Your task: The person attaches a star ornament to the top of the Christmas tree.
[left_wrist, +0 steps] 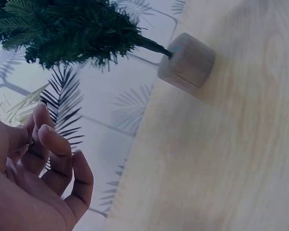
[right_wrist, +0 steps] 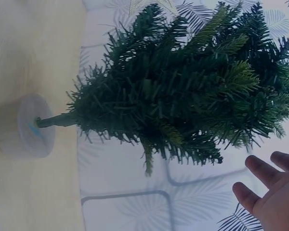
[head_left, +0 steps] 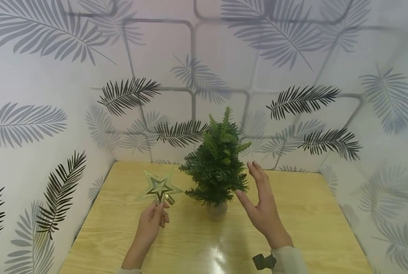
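A small artificial Christmas tree [head_left: 217, 163] stands upright near the back of the table, on a round wooden-looking base [left_wrist: 188, 62]. To its left, my left hand [head_left: 151, 222] pinches a gold star tree topper [head_left: 160, 186] by its lower part, between thumb and fingers. In the left wrist view the star [left_wrist: 26, 106] is mostly hidden behind the hand. My right hand [head_left: 264, 211] is beside the tree's right side, fingers extended and thumb apart, holding nothing. The right wrist view shows its fingertips [right_wrist: 262, 171] close to the branches; whether they touch cannot be told.
A light wood-grain table [head_left: 303, 220] lies under the tree. Walls with a leaf pattern [head_left: 217, 57] enclose it behind and at both sides. A dark strap piece [head_left: 263, 262] sits by the right sleeve [head_left: 287, 260].
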`<state>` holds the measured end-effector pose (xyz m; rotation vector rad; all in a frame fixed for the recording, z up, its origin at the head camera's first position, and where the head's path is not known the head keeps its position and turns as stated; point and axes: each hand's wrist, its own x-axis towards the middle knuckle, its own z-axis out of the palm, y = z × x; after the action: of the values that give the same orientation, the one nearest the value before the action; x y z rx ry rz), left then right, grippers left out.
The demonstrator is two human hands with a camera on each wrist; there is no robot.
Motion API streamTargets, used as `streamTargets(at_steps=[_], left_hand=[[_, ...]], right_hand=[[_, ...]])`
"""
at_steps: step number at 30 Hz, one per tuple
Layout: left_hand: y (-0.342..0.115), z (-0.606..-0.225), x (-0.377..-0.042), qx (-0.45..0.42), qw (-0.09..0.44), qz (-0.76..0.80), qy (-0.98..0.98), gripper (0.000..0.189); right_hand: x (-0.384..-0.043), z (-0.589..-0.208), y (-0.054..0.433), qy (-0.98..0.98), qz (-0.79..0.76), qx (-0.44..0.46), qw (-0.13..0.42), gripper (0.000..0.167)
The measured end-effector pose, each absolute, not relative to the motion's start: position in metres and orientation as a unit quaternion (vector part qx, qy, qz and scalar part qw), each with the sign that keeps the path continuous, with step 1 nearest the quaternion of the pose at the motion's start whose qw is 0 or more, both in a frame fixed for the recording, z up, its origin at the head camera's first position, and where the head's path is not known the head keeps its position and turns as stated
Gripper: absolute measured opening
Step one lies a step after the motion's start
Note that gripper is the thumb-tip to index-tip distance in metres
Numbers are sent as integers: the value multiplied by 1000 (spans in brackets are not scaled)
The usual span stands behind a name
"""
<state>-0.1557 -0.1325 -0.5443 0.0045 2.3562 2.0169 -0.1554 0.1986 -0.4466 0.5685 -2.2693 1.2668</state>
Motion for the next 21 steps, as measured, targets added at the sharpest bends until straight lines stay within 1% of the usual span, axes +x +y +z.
streamTargets(at_steps=[7,12,21], left_hand=[[-132,-527,-157,-4,-2,657,754,30],[-128,-517,-156,-2,-11,675,738,30],[-122,-497,-155,18,-50,688,723,30]], right_hand=[[-159,-437,195,-815,471,229,249,83],[-158,-434,192,-812,476,238,240,77],[-168,-423,189,-800,490,244,244,73]])
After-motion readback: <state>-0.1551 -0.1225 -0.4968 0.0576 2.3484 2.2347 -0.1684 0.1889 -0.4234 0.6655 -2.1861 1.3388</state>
